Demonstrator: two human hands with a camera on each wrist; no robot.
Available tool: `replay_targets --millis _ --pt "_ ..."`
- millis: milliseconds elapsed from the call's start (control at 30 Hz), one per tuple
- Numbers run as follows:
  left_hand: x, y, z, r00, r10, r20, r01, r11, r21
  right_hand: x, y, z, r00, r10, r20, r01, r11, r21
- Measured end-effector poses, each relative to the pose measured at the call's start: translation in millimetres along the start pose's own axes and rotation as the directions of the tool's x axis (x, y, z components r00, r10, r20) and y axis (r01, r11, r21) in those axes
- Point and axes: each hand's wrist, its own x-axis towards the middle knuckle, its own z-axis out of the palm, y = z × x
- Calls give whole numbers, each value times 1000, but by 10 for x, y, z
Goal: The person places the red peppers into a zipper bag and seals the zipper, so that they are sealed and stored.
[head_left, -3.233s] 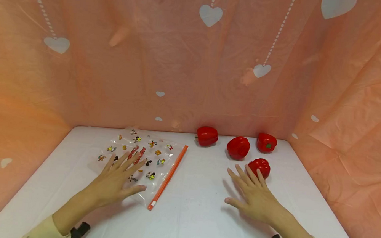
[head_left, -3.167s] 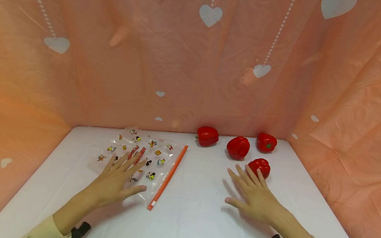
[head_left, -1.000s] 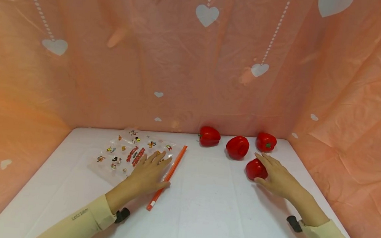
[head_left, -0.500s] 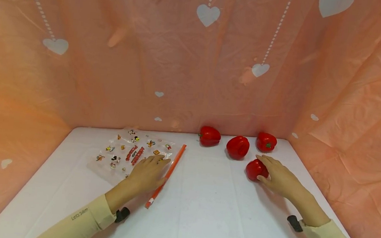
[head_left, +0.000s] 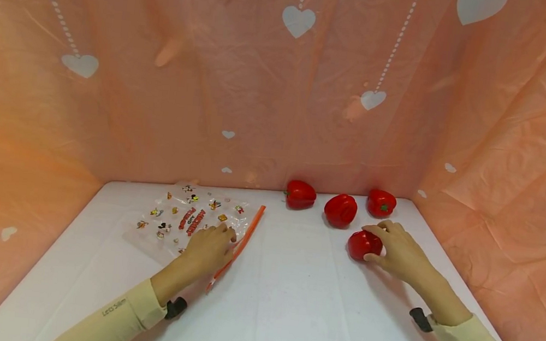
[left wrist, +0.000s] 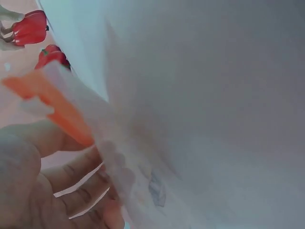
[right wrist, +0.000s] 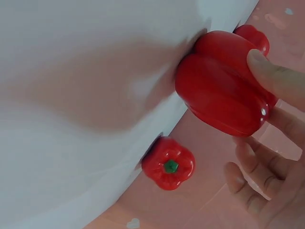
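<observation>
A clear zip bag (head_left: 170, 215) with cartoon prints lies at left on the white table. My left hand (head_left: 211, 248) pinches its edge by the orange zip strip (head_left: 254, 224). In the left wrist view the edge is lifted, with the thumb beside the strip (left wrist: 69, 119) and the fingers (left wrist: 78, 174) along the film. At right, my right hand (head_left: 399, 253) holds a red bell pepper (head_left: 360, 246) between thumb and fingers. The right wrist view shows the thumb on the side of this bell pepper (right wrist: 219, 86), still low by the table; some fingertips are hidden behind it.
Along the back of the white table (head_left: 290, 304) lie more red bell peppers: one at the middle (head_left: 300, 195), one right of it (head_left: 340, 210), and one in the right back corner (head_left: 381, 203). An orange curtain (head_left: 200, 103) with hearts encloses the table's back and sides.
Both hands moved from lying spread to the bag's zip edge and the front pepper. The left fingers curled and the strip bent and lifted. The right hand took hold of the pepper, shifting it slightly left.
</observation>
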Motion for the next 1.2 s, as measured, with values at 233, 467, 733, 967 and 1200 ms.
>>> replay_targets --millis 233,467,733,967,1200 --pt "2 -17 -38 993 -104 55 110 985 -133 13 -113 39 1000 -2 17 1 999 47" --pt "-5 -80 -63 983 -154 98 173 955 -239 83 -254 121 999 -19 32 15 992 124" --pt "-7 -125 -104 990 -137 42 143 932 -334 158 -415 212 999 -16 44 7 982 191" --pt "-4 -146 -101 990 -138 25 137 916 -377 227 -534 293 999 -39 22 33 970 242" --pt "-8 -163 -105 992 -127 4 118 907 -403 283 -628 383 996 -82 -36 89 952 294"
